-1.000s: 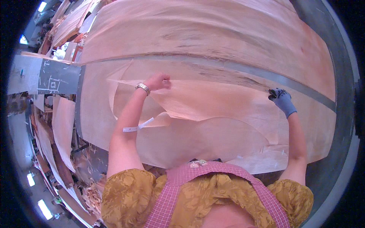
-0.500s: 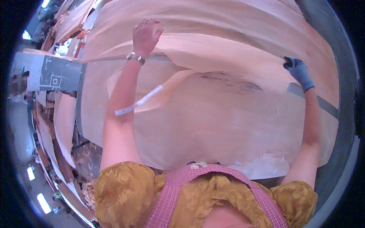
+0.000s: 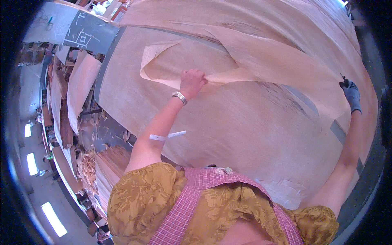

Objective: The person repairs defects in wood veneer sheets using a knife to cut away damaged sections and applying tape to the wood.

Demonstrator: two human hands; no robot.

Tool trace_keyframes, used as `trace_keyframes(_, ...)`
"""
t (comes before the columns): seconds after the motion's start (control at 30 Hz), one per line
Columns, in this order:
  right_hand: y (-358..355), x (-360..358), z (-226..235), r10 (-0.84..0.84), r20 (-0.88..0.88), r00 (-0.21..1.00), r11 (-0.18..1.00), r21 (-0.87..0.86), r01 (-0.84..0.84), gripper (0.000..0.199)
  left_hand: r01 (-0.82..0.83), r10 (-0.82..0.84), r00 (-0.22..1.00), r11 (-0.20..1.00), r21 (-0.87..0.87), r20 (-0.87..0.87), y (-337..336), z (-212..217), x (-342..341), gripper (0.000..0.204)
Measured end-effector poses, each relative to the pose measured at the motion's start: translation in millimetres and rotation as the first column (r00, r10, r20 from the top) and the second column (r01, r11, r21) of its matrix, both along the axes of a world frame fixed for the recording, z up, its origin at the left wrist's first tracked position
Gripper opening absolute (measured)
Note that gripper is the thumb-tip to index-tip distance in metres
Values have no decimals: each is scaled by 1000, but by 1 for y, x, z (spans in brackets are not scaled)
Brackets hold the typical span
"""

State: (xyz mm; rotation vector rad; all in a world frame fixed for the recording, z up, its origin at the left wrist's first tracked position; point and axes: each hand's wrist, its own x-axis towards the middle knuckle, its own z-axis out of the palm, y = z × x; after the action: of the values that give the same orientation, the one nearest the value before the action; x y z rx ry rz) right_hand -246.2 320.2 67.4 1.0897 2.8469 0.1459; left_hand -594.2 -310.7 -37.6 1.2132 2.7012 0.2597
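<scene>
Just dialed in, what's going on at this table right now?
A person is handling a thin wood veneer sheet over a stack of veneer on a big table. The bare left hand pinches a curled, twisted part of the sheet near its middle; the blue-gloved right hand grips its far right edge. The sheet is lifted and folded over, not lying flat. More veneer piles sit to the left.

The scene is viewed from a single head-worn fisheye camera, pointed steeply down over the chest; the veneer sheet [image 3: 253, 134] is seen close, its edges bent toward the rim.
</scene>
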Motion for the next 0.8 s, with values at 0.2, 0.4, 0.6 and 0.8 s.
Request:
trace_keyframes(0.2,70,27,2,-137,163,977,971,217,100,43,-106,90,966,993,55,241,8,2,-41,18)
trace_keyframes(0.4,10,21,2,194,-308,931,924,376,-69,43,-17,-85,747,989,147,659,48,40,-26,17)
trace_keyframes(0.6,-308,-93,3,409,-605,683,705,-266,-658,63,220,-357,692,932,288,628,101,67,44,23)
trace_keyframes(0.8,-349,-29,-12,180,-377,909,729,-569,-381,32,346,-442,736,897,277,513,80,56,44,18)
